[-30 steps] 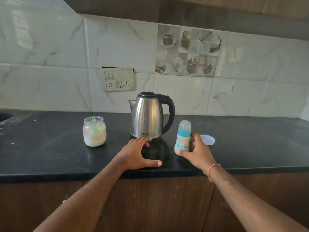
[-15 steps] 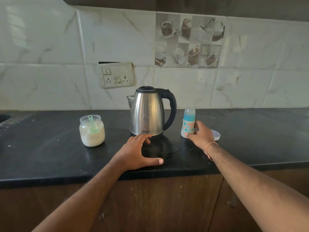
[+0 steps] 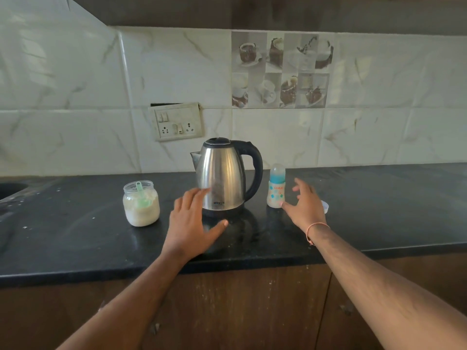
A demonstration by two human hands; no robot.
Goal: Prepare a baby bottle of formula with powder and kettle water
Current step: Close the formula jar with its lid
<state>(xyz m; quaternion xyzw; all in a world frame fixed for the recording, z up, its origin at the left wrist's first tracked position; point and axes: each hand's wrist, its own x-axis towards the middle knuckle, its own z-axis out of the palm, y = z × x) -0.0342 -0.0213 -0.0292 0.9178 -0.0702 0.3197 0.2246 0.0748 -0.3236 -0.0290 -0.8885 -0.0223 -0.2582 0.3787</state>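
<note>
A small baby bottle (image 3: 276,190) with a blue collar and clear cap stands upright on the black counter (image 3: 75,238), right of the steel kettle (image 3: 223,176). My right hand (image 3: 304,207) hovers just right of the bottle with fingers spread, thumb tip near its base, holding nothing. My left hand (image 3: 193,221) is spread open in front of the kettle's lower left side, fingertips close to its wall. A glass jar of white powder (image 3: 141,203) with a green scoop inside stands left of the kettle.
A white lid or cap (image 3: 325,207) lies on the counter behind my right hand, mostly hidden. A switch and socket plate (image 3: 177,121) sits on the tiled wall above the kettle. A sink edge (image 3: 10,189) shows at far left. Wooden cabinet doors run below the counter.
My right hand has set the bottle down farther back beside the kettle and let go, fingers now spread. My left hand has lifted from the counter toward the kettle's side.
</note>
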